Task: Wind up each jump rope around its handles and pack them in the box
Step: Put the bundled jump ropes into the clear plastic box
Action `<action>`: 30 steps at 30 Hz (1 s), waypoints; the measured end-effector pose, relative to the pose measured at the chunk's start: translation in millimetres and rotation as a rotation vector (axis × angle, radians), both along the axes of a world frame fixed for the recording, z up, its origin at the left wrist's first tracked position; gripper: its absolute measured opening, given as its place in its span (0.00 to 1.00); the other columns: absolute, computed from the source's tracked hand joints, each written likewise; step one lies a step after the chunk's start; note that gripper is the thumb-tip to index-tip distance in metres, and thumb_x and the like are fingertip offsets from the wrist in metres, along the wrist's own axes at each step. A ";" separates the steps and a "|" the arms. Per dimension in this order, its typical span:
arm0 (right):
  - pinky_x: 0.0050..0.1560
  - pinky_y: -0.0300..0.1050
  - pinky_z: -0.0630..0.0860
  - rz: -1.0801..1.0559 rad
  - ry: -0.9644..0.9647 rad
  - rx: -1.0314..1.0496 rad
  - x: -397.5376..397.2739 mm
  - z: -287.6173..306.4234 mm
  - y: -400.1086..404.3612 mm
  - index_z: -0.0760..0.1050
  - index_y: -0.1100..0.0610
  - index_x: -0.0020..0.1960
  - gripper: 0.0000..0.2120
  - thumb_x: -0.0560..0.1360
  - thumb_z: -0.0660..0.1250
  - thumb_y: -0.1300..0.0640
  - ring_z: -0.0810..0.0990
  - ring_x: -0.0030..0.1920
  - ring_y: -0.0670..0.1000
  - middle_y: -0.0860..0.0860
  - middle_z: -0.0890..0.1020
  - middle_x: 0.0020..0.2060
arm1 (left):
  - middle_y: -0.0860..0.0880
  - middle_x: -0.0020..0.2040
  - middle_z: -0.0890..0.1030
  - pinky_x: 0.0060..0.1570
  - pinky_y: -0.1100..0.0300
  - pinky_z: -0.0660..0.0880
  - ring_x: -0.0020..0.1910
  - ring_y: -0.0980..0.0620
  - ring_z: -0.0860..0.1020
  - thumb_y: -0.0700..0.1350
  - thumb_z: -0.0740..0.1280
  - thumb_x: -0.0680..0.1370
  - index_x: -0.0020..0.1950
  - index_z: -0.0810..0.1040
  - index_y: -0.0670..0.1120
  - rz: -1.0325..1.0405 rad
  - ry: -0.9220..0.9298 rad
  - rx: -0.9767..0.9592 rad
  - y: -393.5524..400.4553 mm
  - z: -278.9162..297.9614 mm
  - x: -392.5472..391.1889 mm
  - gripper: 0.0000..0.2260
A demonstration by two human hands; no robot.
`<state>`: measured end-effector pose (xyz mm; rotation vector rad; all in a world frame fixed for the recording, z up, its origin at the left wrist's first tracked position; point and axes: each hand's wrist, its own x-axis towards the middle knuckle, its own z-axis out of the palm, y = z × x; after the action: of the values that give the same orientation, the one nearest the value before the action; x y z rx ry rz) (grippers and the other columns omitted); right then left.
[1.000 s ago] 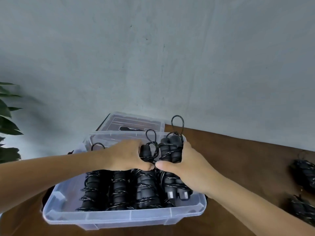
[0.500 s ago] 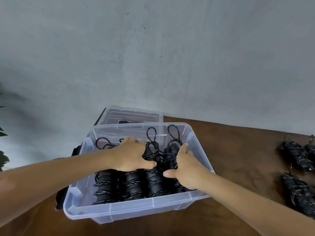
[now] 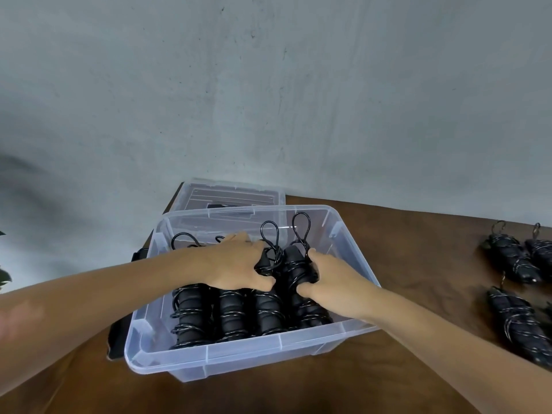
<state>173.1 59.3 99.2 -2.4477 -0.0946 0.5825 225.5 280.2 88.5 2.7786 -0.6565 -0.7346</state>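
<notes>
On the table [image 3: 418, 249], the box [image 3: 239, 354] holds four wound ropes [image 3: 227, 315] side by side. Its lid [image 3: 233, 192] lies at twelve o'clock; three more bundles [image 3: 516, 318] at three o'clock.

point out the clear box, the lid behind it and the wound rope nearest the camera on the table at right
clear box [image 3: 239, 355], head view, front wall.
lid [image 3: 233, 191], head view, top panel.
wound rope [image 3: 518, 321], head view, middle of the bundle.
</notes>
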 end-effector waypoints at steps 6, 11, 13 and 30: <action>0.50 0.29 0.72 -0.039 0.021 0.072 -1.3 10.2 -3.7 0.69 0.44 0.65 0.25 0.73 0.78 0.51 0.79 0.54 0.41 0.34 0.76 0.48 | 0.52 0.58 0.69 0.62 0.58 0.65 0.61 0.50 0.64 0.67 0.62 0.79 0.61 0.68 0.48 -0.029 -0.308 -0.007 -4.0 4.5 -16.5 0.24; 0.58 0.50 0.82 -0.109 0.016 0.091 3.3 4.1 -2.7 0.63 0.51 0.73 0.44 0.65 0.83 0.46 0.82 0.55 0.48 0.46 0.79 0.56 | 0.48 0.65 0.70 0.70 0.52 0.68 0.66 0.48 0.66 0.67 0.56 0.78 0.71 0.69 0.44 0.105 -0.570 -0.216 -11.8 0.0 -31.2 0.32; 0.57 0.50 0.82 -0.094 0.022 0.098 3.3 5.1 -2.3 0.62 0.50 0.72 0.44 0.65 0.83 0.46 0.82 0.54 0.49 0.47 0.79 0.56 | 0.50 0.67 0.70 0.71 0.52 0.67 0.68 0.50 0.66 0.61 0.54 0.82 0.71 0.71 0.46 -0.032 -0.573 -0.368 -16.0 3.9 -29.5 0.26; 0.64 0.40 0.72 -0.375 -0.092 0.332 -16.1 5.0 -54.1 0.64 0.50 0.75 0.29 0.77 0.69 0.57 0.74 0.66 0.44 0.45 0.74 0.68 | 0.56 0.58 0.78 0.64 0.58 0.70 0.60 0.57 0.72 0.55 0.50 0.86 0.62 0.80 0.48 -0.378 -0.310 -0.491 -87.0 -6.6 -11.6 0.21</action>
<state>157.0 5.2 104.2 -2.0954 0.2112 0.2627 213.9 193.2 82.0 2.3459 -1.2522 -0.1519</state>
